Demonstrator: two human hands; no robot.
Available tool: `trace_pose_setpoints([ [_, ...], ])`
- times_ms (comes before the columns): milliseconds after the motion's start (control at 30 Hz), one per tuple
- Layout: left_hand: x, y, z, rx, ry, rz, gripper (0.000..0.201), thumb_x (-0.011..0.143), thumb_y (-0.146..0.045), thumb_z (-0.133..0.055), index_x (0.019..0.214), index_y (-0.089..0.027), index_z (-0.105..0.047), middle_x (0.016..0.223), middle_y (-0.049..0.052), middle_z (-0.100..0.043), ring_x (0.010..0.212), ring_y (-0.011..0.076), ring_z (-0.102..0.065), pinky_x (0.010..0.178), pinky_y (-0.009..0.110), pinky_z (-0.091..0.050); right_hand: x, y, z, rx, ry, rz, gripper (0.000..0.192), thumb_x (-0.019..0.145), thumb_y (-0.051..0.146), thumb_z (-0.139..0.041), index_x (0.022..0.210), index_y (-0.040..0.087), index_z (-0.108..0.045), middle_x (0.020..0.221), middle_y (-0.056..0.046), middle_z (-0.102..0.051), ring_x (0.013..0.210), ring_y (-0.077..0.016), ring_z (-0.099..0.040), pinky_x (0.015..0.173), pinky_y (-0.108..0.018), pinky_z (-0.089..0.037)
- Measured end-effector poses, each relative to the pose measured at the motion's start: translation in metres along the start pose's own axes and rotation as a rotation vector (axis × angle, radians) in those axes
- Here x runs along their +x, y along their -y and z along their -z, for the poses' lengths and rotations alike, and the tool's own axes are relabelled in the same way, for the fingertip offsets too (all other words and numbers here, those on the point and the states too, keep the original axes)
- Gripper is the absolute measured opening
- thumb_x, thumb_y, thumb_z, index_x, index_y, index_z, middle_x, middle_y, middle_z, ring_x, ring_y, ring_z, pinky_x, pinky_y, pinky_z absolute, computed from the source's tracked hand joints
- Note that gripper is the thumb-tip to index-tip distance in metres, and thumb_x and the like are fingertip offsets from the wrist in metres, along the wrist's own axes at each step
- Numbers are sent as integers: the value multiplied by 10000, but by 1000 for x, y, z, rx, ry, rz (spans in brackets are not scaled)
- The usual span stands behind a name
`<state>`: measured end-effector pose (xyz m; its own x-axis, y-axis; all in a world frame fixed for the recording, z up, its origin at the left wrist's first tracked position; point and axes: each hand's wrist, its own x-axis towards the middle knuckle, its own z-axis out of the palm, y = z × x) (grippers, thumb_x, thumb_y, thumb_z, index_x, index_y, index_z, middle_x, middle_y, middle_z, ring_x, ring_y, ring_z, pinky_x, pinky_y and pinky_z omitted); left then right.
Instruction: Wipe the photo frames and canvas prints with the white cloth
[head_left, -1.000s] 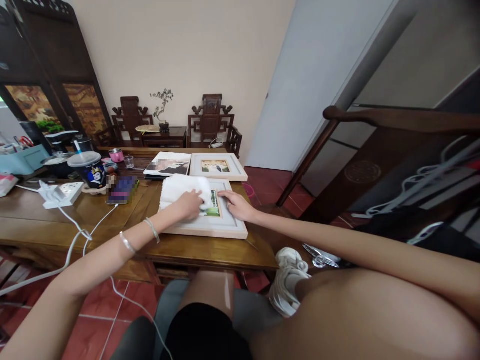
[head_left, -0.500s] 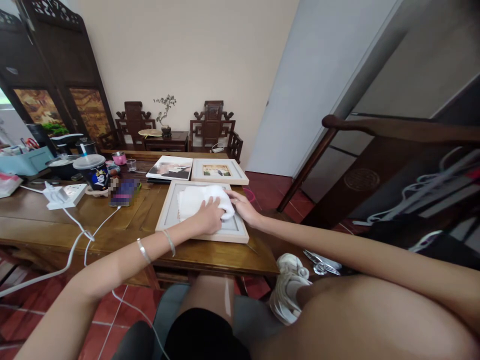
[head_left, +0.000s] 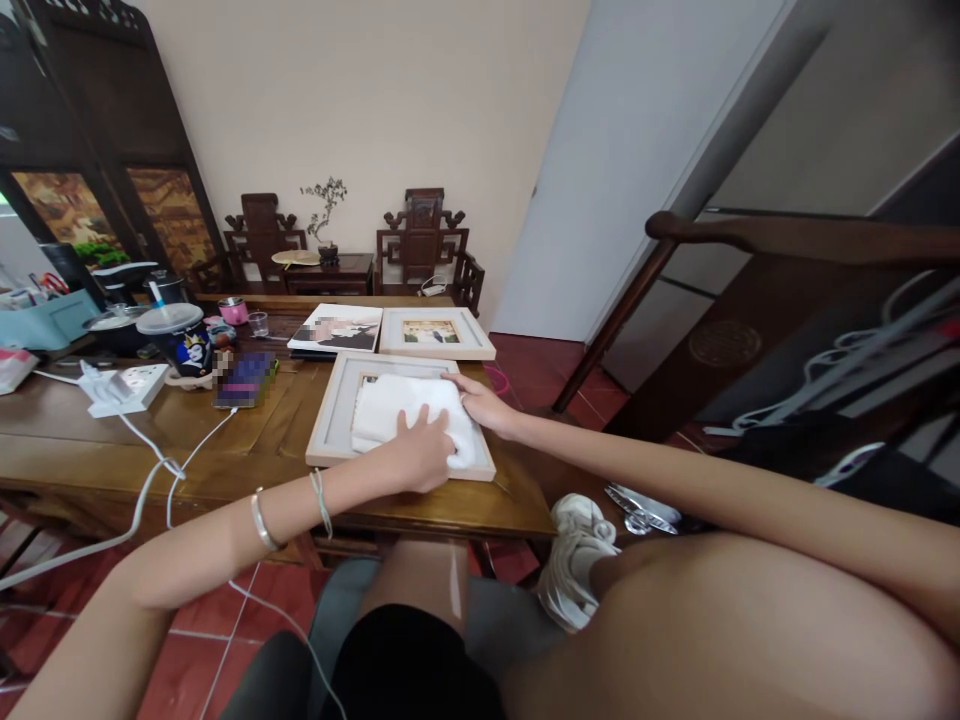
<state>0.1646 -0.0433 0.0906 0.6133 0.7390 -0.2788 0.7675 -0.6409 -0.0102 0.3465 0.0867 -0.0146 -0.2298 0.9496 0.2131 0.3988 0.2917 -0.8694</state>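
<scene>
Your left hand [head_left: 421,455] lies flat on a white cloth [head_left: 409,415], fingers stretched out and a bit spread, pressing down, not gripping it. The cloth covers most of the glass of a light wooden picture frame [head_left: 330,420], which lies flat on the wooden table [head_left: 247,450], near the front-right corner. Your right hand [head_left: 484,402] rests on the frame's right edge, fingers loosely open and touching the wood at the upper right corner; it holds nothing, only steadies.

Just behind this frame is a 2nd frame [head_left: 436,333] w/ a photo in it, and left of that one a photo book [head_left: 336,328]. Further left on the table: a phone [head_left: 244,378] on a white cable, a power strip [head_left: 124,388], and a dark cup w/ lid [head_left: 180,338]. You wear bracelets [head_left: 292,510] on the left wrist.
</scene>
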Motion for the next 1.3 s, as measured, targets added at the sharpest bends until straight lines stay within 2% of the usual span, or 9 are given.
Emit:
trace_pose_setpoints([
  [167, -11, 3, 1, 39, -40, -26, 376, 863, -72, -456, 1151, -156, -683, 1560, 174, -367, 1451, 454, -288, 1057, 713, -365, -4, 6, 1, -157, 30, 73, 637, 732, 48, -463, 1327, 222, -611, 1386, -67, -616, 1302, -246, -553, 1147, -471, -377],
  [400, 5, 9, -3, 101, -52, 85, 373, 845, -87, -533, 1174, -180, -681, 1573, 163, -357, 1428, 471, -318, 1033, 705, -390, -10, 9, 0, -322, 68, 229, 629, 723, 46, -469, 1318, 197, -606, 1398, -82, -603, 1344, -275, -513, 1166, -481, -354],
  [567, 26, 35, -14, 141, -220, 188, 403, 848, -39, -492, 1168, -199, -676, 1578, 140, -364, 1433, 433, -334, 1057, 696, -358, -20, 11, -6, -375, 85, 225, 643, 723, 69, -503, 1361, 122, -557, 1447, -161, -540, 1447, -312, -360, 1196, -544, -280],
  [667, 44, 55, -8, 102, -363, 153, 456, 831, 35, -401, 1168, -157, -641, 1586, 147, -353, 1454, 357, -332, 1072, 611, -404, -23, 12, -8, -359, 107, 291, 673, 689, 27, -481, 1345, 147, -574, 1421, -143, -565, 1448, -315, -360, 1201, -567, -262],
  [767, 70, 67, 4, 38, -470, 67, 456, 829, 51, -368, 1170, -129, -611, 1588, 147, -352, 1486, 289, -292, 1143, 525, -362, -24, 13, -8, -363, 115, 341, 651, 669, -3, -461, 1266, 190, -634, 1330, -104, -625, 1415, -291, -414, 1201, -534, -279],
  [867, 97, 72, 9, 31, -371, -68, 355, 861, -29, -470, 1162, -144, -620, 1533, 133, -449, 1478, 265, -316, 1184, 472, -308, -24, 14, -8, -391, 112, 316, 597, 681, -1, -459, 1200, 202, -675, 1282, -108, -634, 1344, -280, -488, 1158, -500, -356],
  [967, 109, 75, 6, 96, -314, -65, 315, 875, -63, -505, 1150, -133, -640, 1481, 144, -508, 1450, 292, -361, 1140, 466, -364, -24, 15, -8, -394, 115, 281, 591, 687, -8, -456, 1199, 185, -678, 1286, -129, -628, 1327, -285, -503, 1144, -499, -372],
  [1133, 90, 90, 0, 222, -342, 37, 364, 828, 34, -466, 1040, -144, -701, 1462, 131, -530, 1396, 298, -426, 1039, 413, -457, -19, 19, -8, -351, 129, 241, 627, 675, -32, -443, 1204, 213, -676, 1339, -78, -630, 1427, -282, -401, 1213, -543, -229],
  [1300, 56, 120, 4, 312, -292, 160, 373, 878, 6, -403, 1005, -135, -724, 1342, 156, -609, 1310, 312, -492, 956, 411, -494, -17, 28, -6, -355, 95, 142, 644, 654, -44, -465, 1217, 187, -679, 1380, -90, -613, 1448, -311, -357, 1217, -521, -237],
])
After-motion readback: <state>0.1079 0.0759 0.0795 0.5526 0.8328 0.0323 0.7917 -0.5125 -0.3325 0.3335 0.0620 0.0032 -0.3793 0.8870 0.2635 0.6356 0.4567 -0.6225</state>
